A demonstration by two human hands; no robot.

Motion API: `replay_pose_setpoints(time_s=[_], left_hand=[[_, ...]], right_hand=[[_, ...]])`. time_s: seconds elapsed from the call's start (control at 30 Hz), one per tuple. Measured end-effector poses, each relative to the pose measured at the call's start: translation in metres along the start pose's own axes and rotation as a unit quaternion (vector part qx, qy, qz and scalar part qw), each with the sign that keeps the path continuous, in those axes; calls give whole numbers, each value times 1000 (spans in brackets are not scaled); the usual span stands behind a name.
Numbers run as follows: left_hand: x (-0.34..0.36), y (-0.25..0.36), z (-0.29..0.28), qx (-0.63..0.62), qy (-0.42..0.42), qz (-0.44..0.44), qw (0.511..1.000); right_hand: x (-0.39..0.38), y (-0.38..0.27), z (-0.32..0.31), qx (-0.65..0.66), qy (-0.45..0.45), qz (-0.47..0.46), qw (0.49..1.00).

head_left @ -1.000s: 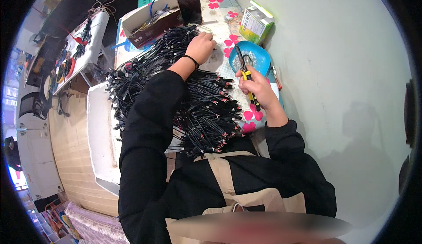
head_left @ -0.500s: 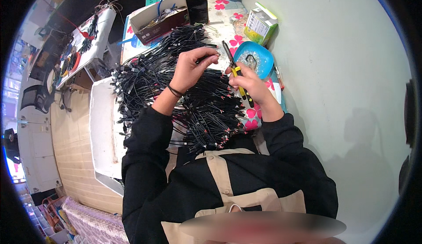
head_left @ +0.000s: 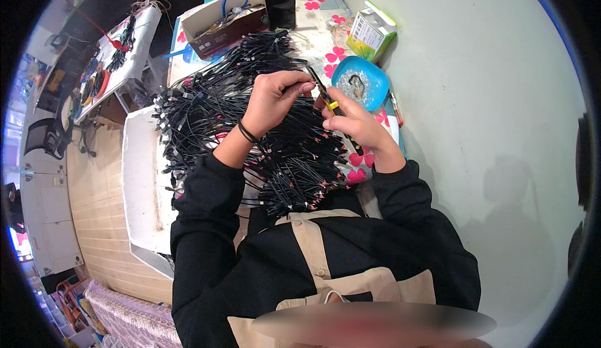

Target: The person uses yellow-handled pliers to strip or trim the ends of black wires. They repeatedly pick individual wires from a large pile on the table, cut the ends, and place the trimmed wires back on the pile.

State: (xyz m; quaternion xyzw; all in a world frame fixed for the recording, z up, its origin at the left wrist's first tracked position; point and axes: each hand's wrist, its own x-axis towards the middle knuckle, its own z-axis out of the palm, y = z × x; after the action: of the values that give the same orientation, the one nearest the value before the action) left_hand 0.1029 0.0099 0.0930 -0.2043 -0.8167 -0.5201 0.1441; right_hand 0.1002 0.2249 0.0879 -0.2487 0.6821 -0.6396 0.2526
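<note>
My right hand (head_left: 360, 125) is wrapped round a pair of pliers (head_left: 318, 82) with yellow and black handles, their dark jaws pointing up and slightly left. Thumb and forefinger of my left hand (head_left: 274, 100) are pinched together right beside the jaws; what they hold is too small to name. Below both hands spreads a large heap of black cables (head_left: 244, 122), many with plugs at the left end and reddish wire tips at the right. A blue bowl (head_left: 380, 100) with small clear bits and a dark loop in it stands just beyond my right hand.
At the back are an open carton (head_left: 219, 46) of odds and ends, a black phone-like slab (head_left: 280, 6) and a green-and-white box (head_left: 372, 33). A wall (head_left: 476, 97) rises close on the right. At left stand a white foam box (head_left: 144, 185) and a side table (head_left: 141, 44) with wires.
The pliers have moved a little left and tilted, so their jaws now come up against my left fingertips. My left hand has shifted slightly right, closing the gap.
</note>
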Motion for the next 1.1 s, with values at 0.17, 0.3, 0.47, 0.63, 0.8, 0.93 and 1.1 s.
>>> replay_pose_setpoints(time_s=[0.17,0.3,0.47,0.63,0.8,0.93,1.1], left_hand=[[1,1,1,-6,-18,-18,1000],[2,1,4,-16,-20,-25,999],[-1,4,12,25,53,-2,998],[-4,8,23,117,128,50,984],[-4,7,28,137,151,88,975],[-5,7,31,152,151,96,972],[-6,11,32,142,119,80,980]], right_hand=[[2,8,-4,-71,6,20,997],[1,11,1,-54,62,35,996],[-2,7,1,114,15,74,991],[-2,6,5,101,30,50,993],[0,9,8,-51,65,24,996],[1,13,9,-60,71,25,995],[0,19,5,-54,96,43,993]])
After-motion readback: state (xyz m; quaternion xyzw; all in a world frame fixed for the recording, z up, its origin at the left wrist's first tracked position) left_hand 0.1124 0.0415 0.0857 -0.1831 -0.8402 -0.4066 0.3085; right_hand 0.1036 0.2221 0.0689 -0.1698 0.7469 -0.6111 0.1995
